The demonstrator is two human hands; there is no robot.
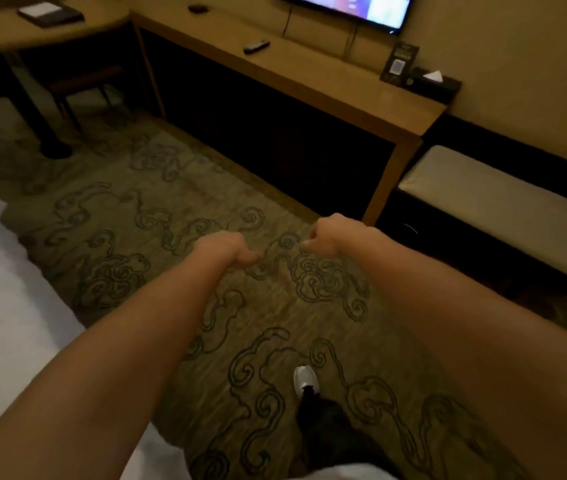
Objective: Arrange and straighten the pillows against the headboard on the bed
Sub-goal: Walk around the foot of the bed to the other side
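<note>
Left hand (pixel 226 251): fingers curled loosely, empty.
Right hand (pixel 327 233): fingers curled loosely, empty.
Smooth white bed (pixel 1 299): edge at left.
Swirl-patterned carpet (pixel 178 209): open ahead.

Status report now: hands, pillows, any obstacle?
Left hand and right hand empty, loosely curled, over carpet. No pillows in view; only bed edge at left. Nothing in the way.

Remote (pixel 256 46) on desk (pixel 309 76); patterned carpet (pixel 157 237).
</note>
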